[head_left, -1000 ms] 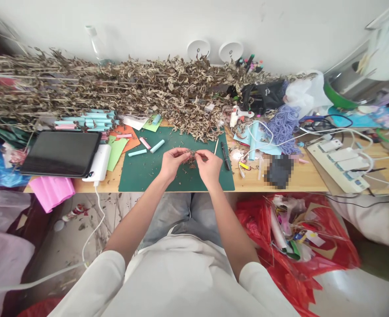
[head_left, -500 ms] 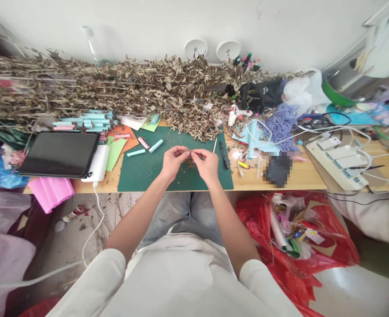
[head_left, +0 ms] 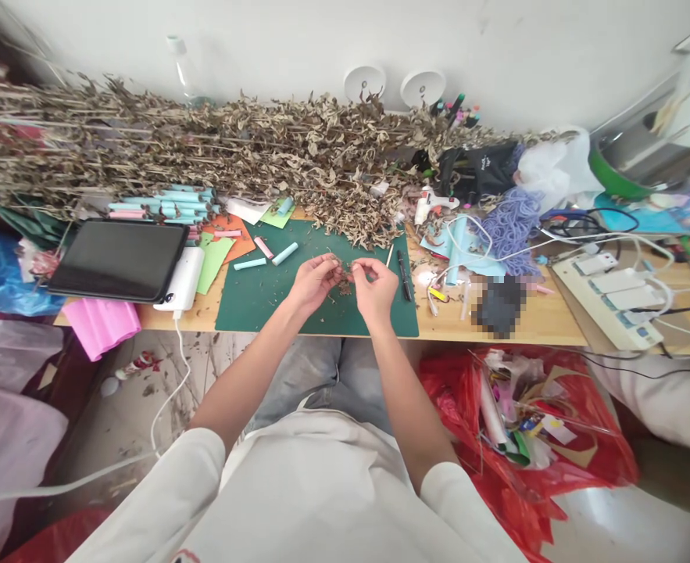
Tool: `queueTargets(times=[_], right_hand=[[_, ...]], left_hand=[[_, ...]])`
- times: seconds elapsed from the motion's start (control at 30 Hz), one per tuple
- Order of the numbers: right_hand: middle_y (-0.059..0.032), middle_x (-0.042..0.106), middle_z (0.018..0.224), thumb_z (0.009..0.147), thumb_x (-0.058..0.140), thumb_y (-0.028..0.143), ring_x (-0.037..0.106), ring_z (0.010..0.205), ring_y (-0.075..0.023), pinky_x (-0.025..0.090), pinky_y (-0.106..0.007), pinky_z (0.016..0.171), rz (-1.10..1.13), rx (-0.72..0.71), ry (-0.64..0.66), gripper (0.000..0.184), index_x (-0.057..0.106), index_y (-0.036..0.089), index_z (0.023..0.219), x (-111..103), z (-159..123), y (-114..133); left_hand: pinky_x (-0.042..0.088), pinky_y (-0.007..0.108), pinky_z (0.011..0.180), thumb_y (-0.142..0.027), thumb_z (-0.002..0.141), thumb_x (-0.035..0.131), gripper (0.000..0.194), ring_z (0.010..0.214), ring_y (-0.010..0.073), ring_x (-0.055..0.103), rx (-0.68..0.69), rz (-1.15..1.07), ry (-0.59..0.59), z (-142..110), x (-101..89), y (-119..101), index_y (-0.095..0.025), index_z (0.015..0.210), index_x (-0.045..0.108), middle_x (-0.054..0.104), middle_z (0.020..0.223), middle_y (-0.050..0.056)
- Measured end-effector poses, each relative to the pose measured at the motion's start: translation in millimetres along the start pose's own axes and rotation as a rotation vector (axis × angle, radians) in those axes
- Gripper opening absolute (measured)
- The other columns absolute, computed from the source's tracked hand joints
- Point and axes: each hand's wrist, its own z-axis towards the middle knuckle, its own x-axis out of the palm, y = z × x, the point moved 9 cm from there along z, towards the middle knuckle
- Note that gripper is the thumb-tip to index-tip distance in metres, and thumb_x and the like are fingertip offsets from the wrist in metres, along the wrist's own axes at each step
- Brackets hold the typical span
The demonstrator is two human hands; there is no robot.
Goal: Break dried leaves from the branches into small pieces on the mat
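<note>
My left hand [head_left: 314, 285] is over the green cutting mat [head_left: 262, 305], with its fingertips pinched on a small piece of dried leaf. My right hand [head_left: 376, 292] is close beside it, thumb and forefinger pressed together on a bit of the same brown leaf. A narrow gap parts the two hands. Beneath them, leaf crumbs [head_left: 343, 289] lie on the mat. Beyond the hands, a heap of dried leafy stems [head_left: 251, 148] runs along the back of the table. Short blue paper rolls [head_left: 284, 254] and a pink paper roll [head_left: 263, 248] lie left of my hands.
A black tablet [head_left: 119, 259] and a white power bank [head_left: 184, 280] are at left. Right of the mat are a black pen [head_left: 404, 275], a glue gun [head_left: 432, 203], purple yarn [head_left: 512, 227] and a power strip [head_left: 611, 297]. A red rubbish bag [head_left: 591, 453] stands below.
My hands have drawn slightly apart, opening a gap where the fingertips met. The camera view has shifted, so the table's things appear a little farther right.
</note>
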Motion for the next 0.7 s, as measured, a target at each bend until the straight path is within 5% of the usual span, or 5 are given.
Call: queueTargets(times=[0.27,0.47,0.7], right_hand=[[-0.0067,0.074,0.088,0.088,0.057,0.036,0.068,0.079,-0.0174,0.059,-0.029,0.069,-0.080,-0.149,0.007,0.023,0.072,0.019,0.089,-5.1,-3.3,17.9],[-0.0073,0.071,0.084,0.092,0.051,0.029,0.065,0.078,-0.0190,0.057,-0.034,0.075,-0.312,-0.376,0.059,0.022,0.071,0.020,0.085,5.2,-9.3,27.3],[-0.0060,0.072,0.082,0.089,0.053,0.037,0.069,0.074,-0.0171,0.059,-0.029,0.066,-0.029,-0.028,-0.044,0.024,0.068,0.018,0.091,-5.1,-3.2,-2.8]], left_hand=[[0.052,0.024,0.073,-0.023,0.056,0.089,0.035,0.070,0.0098,0.065,0.076,0.122,-0.032,-5.1,-2.4,-7.0,-0.013,0.082,0.069,0.071,0.079,0.002],[0.050,0.023,0.066,-0.025,0.057,0.087,0.029,0.065,0.0101,0.063,0.196,0.358,-0.059,-5.3,-1.2,-16.7,-0.012,0.076,0.069,0.069,0.071,0.002],[0.052,0.023,0.068,-0.027,0.059,0.087,0.032,0.064,0.0092,0.064,0.115,0.215,-0.080,-2.9,-9.0,-11.2,-0.013,0.080,0.068,0.069,0.073,0.001]])
